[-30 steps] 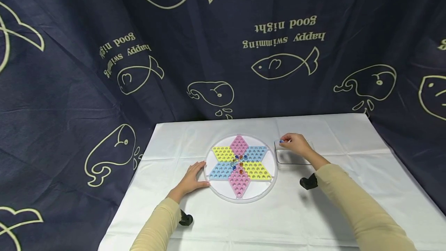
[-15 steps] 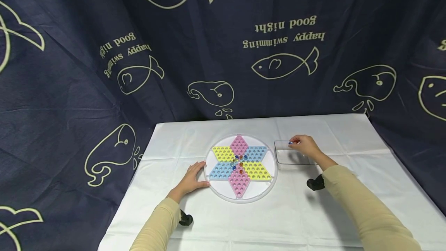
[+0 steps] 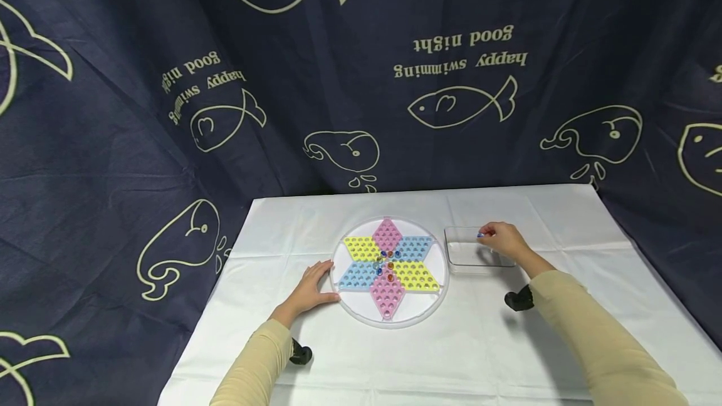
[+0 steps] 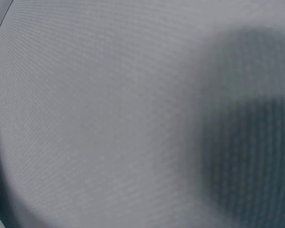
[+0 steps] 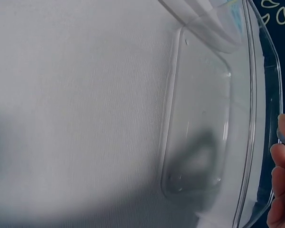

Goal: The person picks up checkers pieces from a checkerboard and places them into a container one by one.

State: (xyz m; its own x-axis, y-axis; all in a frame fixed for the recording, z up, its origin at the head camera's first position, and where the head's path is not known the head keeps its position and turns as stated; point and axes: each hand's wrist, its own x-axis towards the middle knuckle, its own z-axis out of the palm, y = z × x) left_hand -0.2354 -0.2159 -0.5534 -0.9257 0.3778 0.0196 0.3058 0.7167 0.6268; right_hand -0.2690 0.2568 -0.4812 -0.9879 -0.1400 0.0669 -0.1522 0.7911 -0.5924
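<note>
A round white Chinese checkers board (image 3: 348,304), with a pink, yellow and blue star, lies on the table. Several glass marbles (image 3: 390,277) sit around its centre. My left hand (image 3: 306,290) rests at the board's left rim, thumb and fingers spread. Between thumb and fingertips, my right hand (image 3: 506,240) pinches a small blue marble (image 3: 480,235) over a clear plastic box (image 3: 476,265) to the right of the board. In the right wrist view, the fingers (image 5: 281,180) show at the right edge, by the wall of the box (image 5: 194,95). The left wrist view shows only cloth and a shadow.
White cloth (image 3: 361,368) covers the table. A dark blue curtain (image 3: 361,80) with fish drawings hangs behind and at the sides. A black wrist camera (image 3: 519,299) sits under the right forearm, another wrist camera (image 3: 301,354) by the left.
My right hand has moved to the right along the clear box, still pinching the blue marble. The left hand and the board have stayed in place.
</note>
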